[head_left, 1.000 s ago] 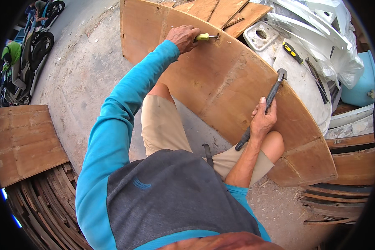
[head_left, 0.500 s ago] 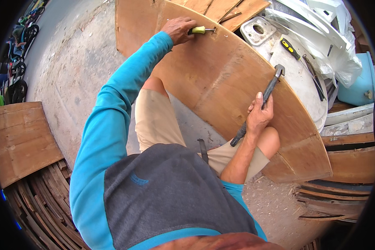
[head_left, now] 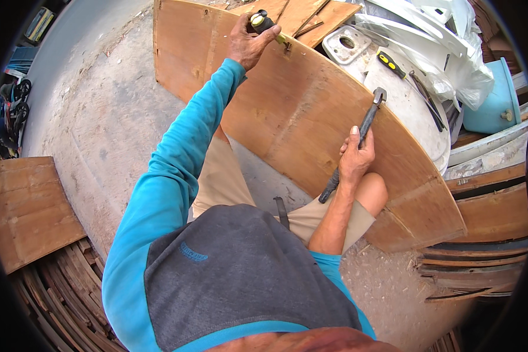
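Gripping a black-and-yellow tool handle (head_left: 263, 22), our left hand (head_left: 249, 44) is closed at the far edge of a brown wooden panel (head_left: 287, 111), near a dark notch (head_left: 287, 48); we cannot tell whether the tool's tip touches the wood. Our right hand (head_left: 356, 158) is wrapped around the dark shaft of a hammer (head_left: 366, 123), its metal head up by the panel's curved edge. The panel spreads in front of us, passing behind our right knee (head_left: 372, 193). Past that edge we see a yellow-and-black screwdriver (head_left: 391, 64) beside dark slim tools (head_left: 428, 100), with clear plastic wrapping (head_left: 475, 88) and a light-blue container (head_left: 493, 97) further right. At our left, another wooden panel (head_left: 29, 211) lies by stacked wood strips (head_left: 70, 299).
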Demonstrator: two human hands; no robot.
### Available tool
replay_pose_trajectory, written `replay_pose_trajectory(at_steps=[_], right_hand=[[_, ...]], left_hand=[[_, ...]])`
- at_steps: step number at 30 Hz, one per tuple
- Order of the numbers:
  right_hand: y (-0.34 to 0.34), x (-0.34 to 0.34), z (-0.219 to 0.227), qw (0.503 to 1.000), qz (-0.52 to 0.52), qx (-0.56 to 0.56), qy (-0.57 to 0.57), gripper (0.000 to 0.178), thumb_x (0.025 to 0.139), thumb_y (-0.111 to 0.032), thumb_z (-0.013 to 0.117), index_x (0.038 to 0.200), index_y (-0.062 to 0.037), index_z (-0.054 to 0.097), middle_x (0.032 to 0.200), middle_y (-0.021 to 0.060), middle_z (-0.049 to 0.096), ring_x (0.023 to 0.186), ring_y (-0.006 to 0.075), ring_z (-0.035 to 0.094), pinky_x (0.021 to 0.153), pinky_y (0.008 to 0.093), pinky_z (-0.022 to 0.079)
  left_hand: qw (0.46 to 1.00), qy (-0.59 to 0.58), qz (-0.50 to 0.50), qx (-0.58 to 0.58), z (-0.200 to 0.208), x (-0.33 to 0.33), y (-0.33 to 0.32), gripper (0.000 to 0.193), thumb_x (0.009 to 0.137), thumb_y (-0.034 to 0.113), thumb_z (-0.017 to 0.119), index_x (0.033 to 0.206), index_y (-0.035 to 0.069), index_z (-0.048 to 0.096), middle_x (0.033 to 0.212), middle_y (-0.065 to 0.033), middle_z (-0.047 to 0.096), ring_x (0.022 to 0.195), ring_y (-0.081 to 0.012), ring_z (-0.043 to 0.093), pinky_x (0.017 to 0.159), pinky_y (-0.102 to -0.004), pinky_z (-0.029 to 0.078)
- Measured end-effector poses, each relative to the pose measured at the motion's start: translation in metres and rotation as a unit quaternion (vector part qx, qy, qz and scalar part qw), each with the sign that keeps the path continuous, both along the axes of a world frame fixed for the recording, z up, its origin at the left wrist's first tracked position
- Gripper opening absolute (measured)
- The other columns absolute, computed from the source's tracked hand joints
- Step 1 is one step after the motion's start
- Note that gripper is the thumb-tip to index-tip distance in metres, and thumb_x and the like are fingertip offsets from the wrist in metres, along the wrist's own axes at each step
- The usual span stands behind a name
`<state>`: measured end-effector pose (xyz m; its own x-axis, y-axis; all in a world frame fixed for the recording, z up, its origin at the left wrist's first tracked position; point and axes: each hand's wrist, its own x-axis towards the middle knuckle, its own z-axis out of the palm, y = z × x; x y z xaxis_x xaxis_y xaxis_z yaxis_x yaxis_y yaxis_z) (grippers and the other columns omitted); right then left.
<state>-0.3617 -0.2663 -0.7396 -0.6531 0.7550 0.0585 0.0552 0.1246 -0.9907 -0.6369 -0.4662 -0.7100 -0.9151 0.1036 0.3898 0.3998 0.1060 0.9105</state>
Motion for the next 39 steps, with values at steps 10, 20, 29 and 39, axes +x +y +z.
replay_pose_trajectory(at_steps=[10, 20, 29, 39], right_hand=[[0.002, 0.001, -0.001, 1.0, -0.002, 0.016, -0.008, 0.042, 0.104, -0.029, 0.065, 0.135, -0.0012, 0.06, 0.073, -0.0011, 0.054, 0.056, 0.0057, 0.05, 0.048, 0.0234, 0.041], [0.004, 0.0, -0.006, 1.0, 0.004, 0.026, -0.012, 0.044, 0.103, -0.028, 0.066, 0.136, -0.0005, 0.059, 0.072, -0.001, 0.055, 0.057, 0.0067, 0.051, 0.05, 0.0246, 0.042], [-0.011, -0.007, 0.002, 0.963, 0.021, 0.263, 0.049, 0.046, 0.101, -0.008, 0.061, 0.145, 0.0009, 0.054, 0.084, 0.0038, 0.059, 0.064, 0.0109, 0.057, 0.057, 0.0292, 0.05], [-0.046, -0.067, 0.04, 0.881, 0.145, 0.45, 0.036, 0.057, 0.09, -0.008, 0.073, 0.145, -0.0113, 0.057, 0.09, 0.0153, 0.066, 0.075, 0.0353, 0.069, 0.066, 0.0455, 0.057]], left_hand=[[0.994, 0.056, -0.027, 0.092, -0.016, 0.02, 0.014, 0.051, 0.094, 0.03, 0.08, 0.124, 0.005, 0.048, 0.099, -0.0047, 0.066, 0.09, -0.0122, 0.064, 0.079, -0.0282, 0.056], [0.968, 0.246, -0.056, 0.006, -0.028, 0.039, 0.017, 0.047, 0.093, 0.012, 0.078, 0.129, 0.01, 0.047, 0.111, -0.0092, 0.069, 0.101, -0.016, 0.067, 0.085, -0.0295, 0.056], [0.986, 0.136, -0.042, 0.087, -0.035, 0.039, 0.027, 0.054, 0.092, 0.006, 0.077, 0.132, 0.011, 0.041, 0.111, -0.0093, 0.069, 0.1, -0.0179, 0.069, 0.089, -0.0337, 0.06], [0.982, 0.185, -0.04, -0.013, -0.024, 0.035, 0.028, 0.055, 0.083, 0.011, 0.087, 0.128, 0.01, 0.057, 0.114, -0.0101, 0.071, 0.104, -0.0184, 0.07, 0.09, -0.0346, 0.058]])
